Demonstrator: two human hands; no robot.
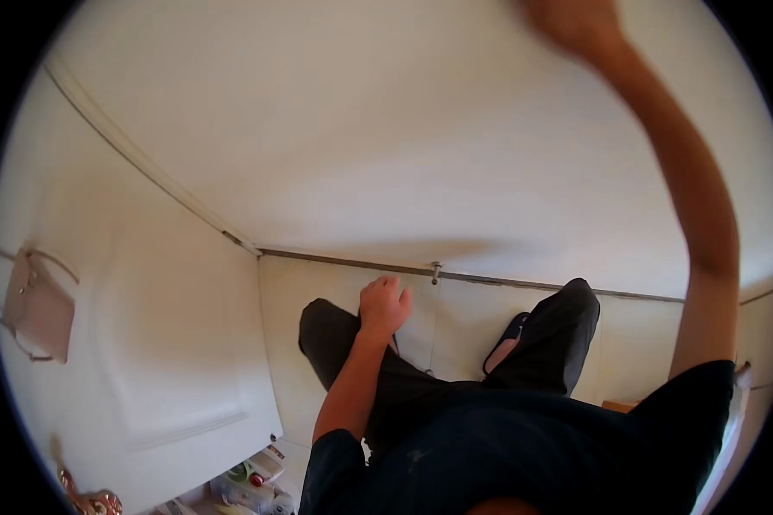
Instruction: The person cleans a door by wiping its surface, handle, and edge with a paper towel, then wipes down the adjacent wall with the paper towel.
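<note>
My L hand [385, 306] at L knee [322, 330], loosely spread, nothing seen in it, prob. for balance. R hand [575, 24] blurred, can't tell grip; arm out, prob. reaching, white wall [421, 129] ahead.

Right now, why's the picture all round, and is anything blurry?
In the head view, black corners and bowed lines suggest a wide fisheye lens; also in the head view, the right hand is blurred and cut by the top edge, the left hand clearer.
</note>
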